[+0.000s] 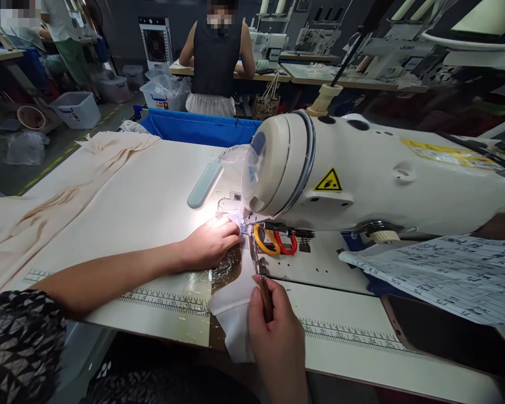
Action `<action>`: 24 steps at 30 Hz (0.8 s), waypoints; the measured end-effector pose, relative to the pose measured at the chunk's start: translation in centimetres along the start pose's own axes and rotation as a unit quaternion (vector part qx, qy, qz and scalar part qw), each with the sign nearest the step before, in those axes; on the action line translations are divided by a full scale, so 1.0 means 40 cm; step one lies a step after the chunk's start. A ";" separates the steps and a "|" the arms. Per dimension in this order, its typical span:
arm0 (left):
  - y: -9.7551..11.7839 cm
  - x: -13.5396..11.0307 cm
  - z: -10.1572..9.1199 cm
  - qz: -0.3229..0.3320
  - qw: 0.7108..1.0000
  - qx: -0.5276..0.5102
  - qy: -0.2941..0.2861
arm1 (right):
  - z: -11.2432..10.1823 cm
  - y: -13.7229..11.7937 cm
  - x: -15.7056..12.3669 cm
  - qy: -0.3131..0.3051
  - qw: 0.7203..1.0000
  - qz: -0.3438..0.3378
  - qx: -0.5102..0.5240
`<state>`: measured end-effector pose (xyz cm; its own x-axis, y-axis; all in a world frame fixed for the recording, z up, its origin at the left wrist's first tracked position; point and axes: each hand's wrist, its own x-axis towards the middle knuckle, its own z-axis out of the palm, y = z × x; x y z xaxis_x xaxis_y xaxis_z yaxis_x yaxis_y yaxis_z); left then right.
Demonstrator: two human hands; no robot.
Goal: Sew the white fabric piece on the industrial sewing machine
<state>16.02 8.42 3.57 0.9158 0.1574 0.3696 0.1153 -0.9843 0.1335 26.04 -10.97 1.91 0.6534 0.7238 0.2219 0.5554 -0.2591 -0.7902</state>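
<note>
My left hand [212,242] lies beside the needle area of a white sewing machine [290,163], its fingers pressed together on a piece of white fabric [235,308]. The fabric runs from the needle area down over the table's front edge. Wrapped in my right hand [280,336] is the wooden handle of a slim metal-shafted tool [266,300]; it looks like an awl. Its shaft points up toward the needle, and the tip is hard to make out. Just right of the needle are the yellow and red handles of scissors [269,240].
A pale blue-green flat object [205,184] lies behind my left hand. Cream cloth [67,202] spreads across the left side of the table [143,247]. At the right are a phone [446,334] and printed sheets [437,275]. A person [217,56] sits ahead.
</note>
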 end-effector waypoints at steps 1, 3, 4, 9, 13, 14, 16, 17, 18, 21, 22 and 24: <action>0.000 0.000 0.001 -0.004 1.000 0.001 0.001 | 0.000 -0.001 0.002 0.002 1.000 0.004 -0.001; 0.001 -0.001 -0.002 -0.017 1.000 -0.001 -0.006 | 0.001 -0.003 0.005 0.005 1.000 0.008 -0.002; 0.003 -0.002 -0.004 -0.024 1.000 -0.003 -0.011 | 0.000 -0.003 0.006 0.006 1.000 0.009 -0.004; 0.015 -0.003 -0.013 -0.031 0.999 -0.006 -0.041 | -0.002 -0.002 0.010 -0.003 1.000 0.005 -0.013; 0.018 0.000 -0.009 -0.015 0.999 0.007 -0.047 | -0.001 -0.004 0.010 0.001 1.000 0.001 -0.026; 0.018 0.002 -0.008 -0.016 0.999 0.014 -0.047 | 0.000 -0.005 0.010 0.003 1.000 -0.001 -0.028; 0.019 0.006 -0.007 -0.022 0.998 0.026 -0.047 | -0.001 -0.007 0.011 0.002 0.999 -0.001 -0.032; 0.020 0.008 -0.007 -0.026 0.998 0.030 -0.048 | -0.002 -0.009 0.012 0.000 0.999 -0.001 -0.034; 0.020 0.010 -0.007 -0.028 0.998 0.031 -0.048 | -0.004 -0.010 0.013 0.000 0.999 -0.002 -0.036; 0.023 0.015 -0.009 -0.036 0.997 0.030 -0.058 | -0.013 -0.016 0.016 -0.002 0.999 -0.007 -0.053; 0.024 0.016 -0.009 -0.039 0.997 0.029 -0.064 | -0.017 -0.019 0.017 -0.006 0.998 -0.009 -0.058; 0.024 0.018 -0.010 -0.048 0.995 0.028 -0.078 | -0.024 -0.027 0.017 -0.014 0.997 -0.003 -0.072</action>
<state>16.63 7.60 4.33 0.9475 0.2413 0.2098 0.2229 -0.9689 0.1074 26.36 -10.81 3.46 0.6364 0.7423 0.2097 0.6289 -0.3419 -0.6982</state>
